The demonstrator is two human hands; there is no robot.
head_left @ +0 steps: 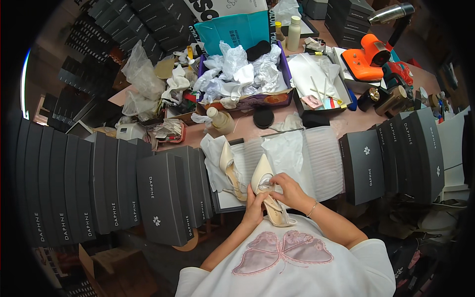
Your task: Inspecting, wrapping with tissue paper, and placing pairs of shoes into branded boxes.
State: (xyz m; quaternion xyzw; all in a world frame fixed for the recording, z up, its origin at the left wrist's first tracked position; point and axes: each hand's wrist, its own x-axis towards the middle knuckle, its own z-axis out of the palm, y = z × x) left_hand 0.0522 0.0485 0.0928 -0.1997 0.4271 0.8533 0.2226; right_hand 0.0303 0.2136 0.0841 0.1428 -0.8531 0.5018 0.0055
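A cream pointed-toe slingback shoe (260, 171) is held in front of my chest, toe pointing away and heel toward me. My left hand (254, 207) is closed round its left side. The fingers of my right hand (292, 193) are bent in a pinch at the shoe's opening, by some crumpled whitish stuffing (265, 181); what exactly they grip is hidden. A matching cream shoe (227, 157) lies to the left on white tissue paper (211, 153) in an open shoebox. More tissue (284, 151) and a ribbed translucent wrapping sheet (324, 161) spread to the right.
Dark grey shoeboxes stand in rows on the left (104, 183) and right (363, 166). Behind are a cream bottle (220, 120), a round black tin (263, 117), a purple box (287, 72) of crumpled paper, a tray (341, 89) and an orange device (363, 64).
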